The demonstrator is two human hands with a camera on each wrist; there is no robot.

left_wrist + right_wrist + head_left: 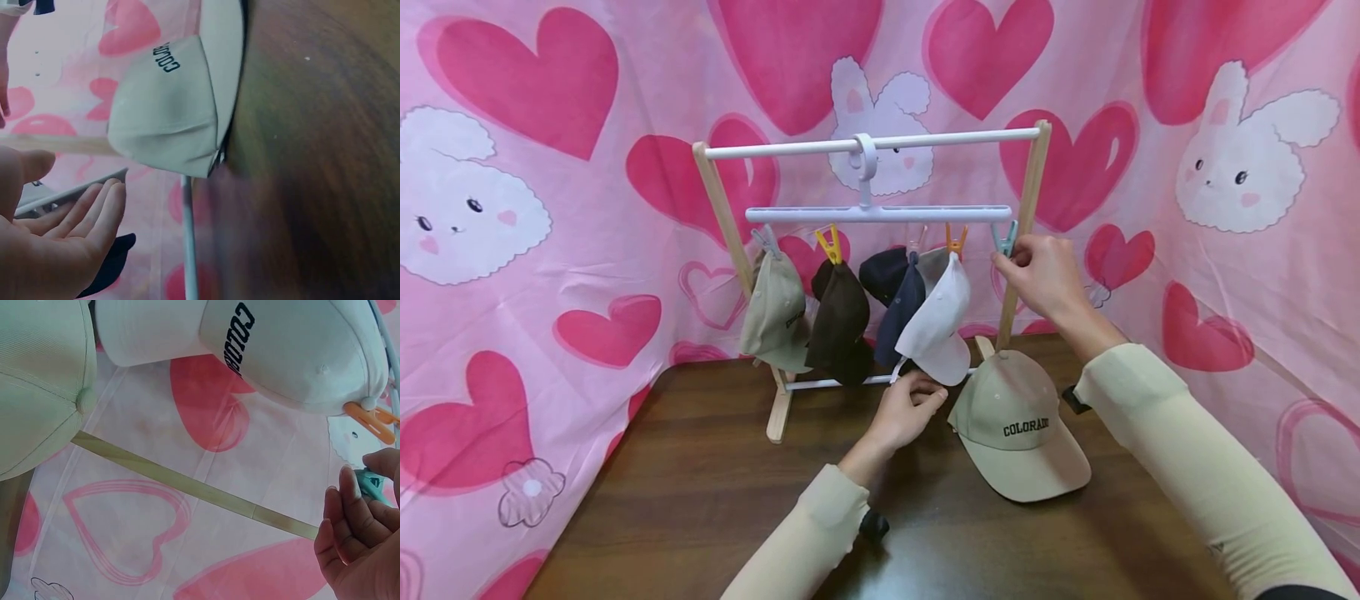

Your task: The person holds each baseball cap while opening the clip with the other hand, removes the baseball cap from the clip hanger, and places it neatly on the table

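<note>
My right hand (1043,271) pinches a teal clothespin (1004,240) between thumb and fingers, at the right end of the white hanger bar (880,214). In the right wrist view the same teal clothespin (371,486) shows at the fingertips. My left hand (904,417) is just under the white cap (936,321), its fingers extended by the cap's lower edge in the left wrist view; whether they touch it I cannot tell. An orange clothespin (956,240) holds the white cap. To the right, a beige cap (1018,408) lettered COLORADO sits on the table.
Other caps hang from clothespins on the left: a khaki cap (775,308), a dark brown cap (838,321) and a navy cap (898,308). A wooden stand (1033,183) with a white top rod (940,139) carries the hanger. Pink heart-print cloth (647,75) surrounds the wooden table (700,500).
</note>
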